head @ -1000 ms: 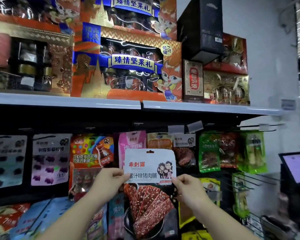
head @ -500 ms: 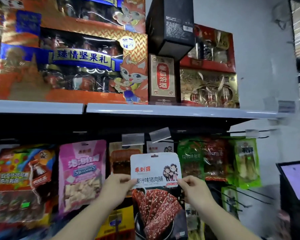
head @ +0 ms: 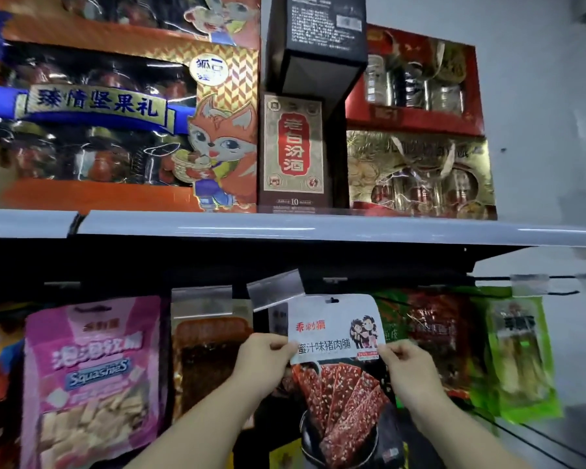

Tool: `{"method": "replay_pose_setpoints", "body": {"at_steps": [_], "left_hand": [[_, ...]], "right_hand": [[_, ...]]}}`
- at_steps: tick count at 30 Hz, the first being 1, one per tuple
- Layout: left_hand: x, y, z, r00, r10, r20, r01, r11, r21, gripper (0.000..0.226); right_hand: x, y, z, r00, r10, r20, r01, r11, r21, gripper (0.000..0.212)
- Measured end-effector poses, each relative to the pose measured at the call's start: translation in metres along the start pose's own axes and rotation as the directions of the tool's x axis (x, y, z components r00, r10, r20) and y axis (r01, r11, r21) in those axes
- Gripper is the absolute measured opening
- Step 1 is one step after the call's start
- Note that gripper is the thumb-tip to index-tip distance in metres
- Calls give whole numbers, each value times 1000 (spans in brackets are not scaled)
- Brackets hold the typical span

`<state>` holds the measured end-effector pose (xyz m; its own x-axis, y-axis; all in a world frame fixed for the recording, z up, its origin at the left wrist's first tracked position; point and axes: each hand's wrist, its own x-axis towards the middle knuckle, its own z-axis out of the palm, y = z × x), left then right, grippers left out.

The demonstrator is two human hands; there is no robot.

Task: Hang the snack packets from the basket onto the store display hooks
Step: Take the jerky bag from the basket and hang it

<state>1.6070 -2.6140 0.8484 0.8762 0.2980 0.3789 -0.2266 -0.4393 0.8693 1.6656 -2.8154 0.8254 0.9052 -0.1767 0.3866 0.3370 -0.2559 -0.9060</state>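
We held the packet (head: 335, 336) of glazed pork jerky by its two side edges, the left hand (head: 263, 358) pinching the left edge between thumb and curled fingers, the right hand (head: 405, 362) pinching the right edge the same way. Gripping it at both sides kept the white header flat and square to the rack, so the small hang hole (head: 332, 300) at the top faced the hook. We could not make out the hook itself behind the header; it was likely under the tilted clear price tag (head: 274, 289), and the hole may or may not have been threaded onto it yet.

The packet sat high in the top row of the display, just under the grey shelf edge (head: 318, 228). Just to its right hung dark red and green packets (head: 430, 336), and to its left an amber packet (head: 210, 353) and a pink Squashies bag (head: 92, 374). Gift boxes (head: 115, 113) stood on the shelf above. The basket was out of view.
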Motion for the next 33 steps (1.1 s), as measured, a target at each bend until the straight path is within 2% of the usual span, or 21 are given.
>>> {"method": "replay_pose_setpoints", "body": {"at_steps": [5, 14, 17, 22, 27, 31, 33], "left_hand": [[8, -11, 7, 1000, -21, -18, 21, 999, 30, 20], [33, -24, 15, 998, -8, -55, 9, 1000, 19, 19], [55, -37, 17, 993, 13, -116, 1, 993, 118, 16], [98, -58, 19, 981, -51, -185, 89, 975, 205, 17], [120, -72, 20, 975, -72, -210, 125, 960, 251, 21], [112, -70, 10, 978, -94, -184, 148, 940, 308, 30], [105, -71, 0, 976, -100, -192, 164, 922, 350, 36]], "right_hand": [[11, 14, 9, 999, 26, 45, -27, 999, 31, 32], [36, 26, 29, 997, 36, 70, -38, 999, 20, 27], [54, 29, 45, 995, 44, 91, -46, 999, 20, 26], [90, 40, 77, 989, 55, 137, -59, 998, 27, 23], [101, 50, 95, 987, 52, 155, -52, 999, -7, 21], [95, 46, 87, 982, 97, 160, -96, 995, -17, 27], [91, 46, 80, 982, 113, 150, -99, 990, -100, 26]]}}
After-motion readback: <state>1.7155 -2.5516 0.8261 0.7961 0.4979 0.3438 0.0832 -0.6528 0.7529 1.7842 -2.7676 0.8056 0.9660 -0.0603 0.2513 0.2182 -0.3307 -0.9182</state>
